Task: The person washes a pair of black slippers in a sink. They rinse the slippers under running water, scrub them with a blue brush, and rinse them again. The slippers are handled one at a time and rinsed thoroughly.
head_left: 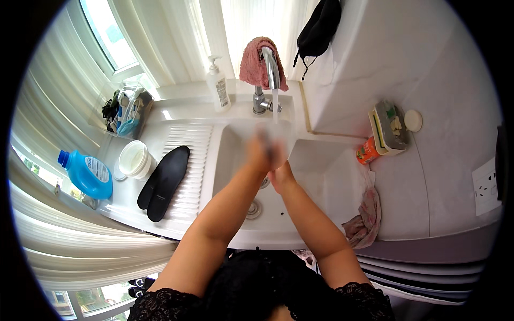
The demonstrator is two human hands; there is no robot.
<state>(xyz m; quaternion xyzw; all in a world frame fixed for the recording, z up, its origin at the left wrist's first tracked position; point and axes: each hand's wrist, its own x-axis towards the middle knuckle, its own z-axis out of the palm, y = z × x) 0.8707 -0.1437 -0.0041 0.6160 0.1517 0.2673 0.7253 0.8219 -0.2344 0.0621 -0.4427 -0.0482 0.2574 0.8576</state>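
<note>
White sink and drainboard sit under a curtained window, and I stand square to the basin (235, 160) with both forearms reaching in from below. Water runs in a thin stream from the chrome tap (270, 69), which has a pink cloth (251, 61) draped over its neck. My left hand (261, 152) and right hand (279, 174) meet just under that stream, closed around a dark, flat thing (267, 145) that shows only as a blur between them; I cannot tell exactly what it is, though it looks like the mate of the black insole (163, 182) lying on the ribbed drainboard to my left. If so, I judge it light, thin and floppy, bending easily when wet, and slick under running water, so it wants a hold across its width with fingers on both faces, one hand near each end, rather than a pinch at one tip. It is not fragile, but soaked foam would sag and drip. Whether my fingers are clenched tight or only cupped I cannot tell through the blur. A white pump bottle (218, 85) stands just left of the tap. Farther left a white tub (134, 159) sits beside a blue detergent bottle (85, 174) lying on its side. On the bench to my right are a sponge in its tray (390, 128), an orange container (367, 152) and a pinkish rag (367, 216) hanging at the basin's edge.
</note>
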